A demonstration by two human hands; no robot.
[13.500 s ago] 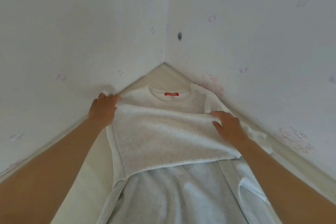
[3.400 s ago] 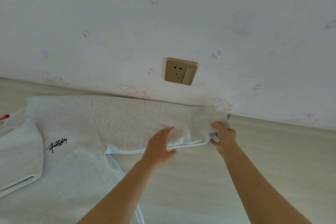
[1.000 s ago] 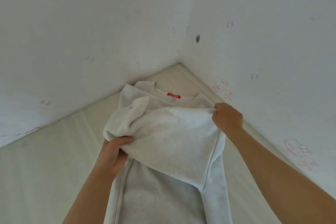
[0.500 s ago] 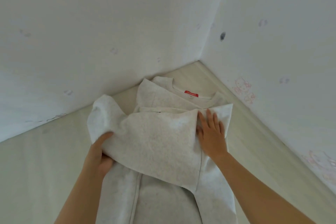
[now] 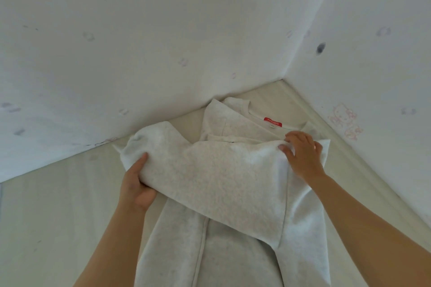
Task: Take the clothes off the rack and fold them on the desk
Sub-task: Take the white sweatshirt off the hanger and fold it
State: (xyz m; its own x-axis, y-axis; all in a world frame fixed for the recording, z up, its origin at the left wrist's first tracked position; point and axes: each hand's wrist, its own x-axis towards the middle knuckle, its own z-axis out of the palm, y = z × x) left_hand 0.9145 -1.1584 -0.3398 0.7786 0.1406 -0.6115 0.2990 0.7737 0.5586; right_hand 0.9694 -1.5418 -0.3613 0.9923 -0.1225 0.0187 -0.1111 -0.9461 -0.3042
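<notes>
The right hand [image 5: 303, 158] pins the sleeve [image 5: 210, 170] open-palmed at the shoulder, so the left hand [image 5: 137, 184] (gripping its bunched far end) should lay it flat and square across the sweatshirt [image 5: 233, 261].

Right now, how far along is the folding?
Done: sweatshirt lies on the desk, red label toward the corner. In hand: left hand grips a fabric layer drawn across the chest, right hand on its other end. Left: the long lower body is unfolded.
</notes>
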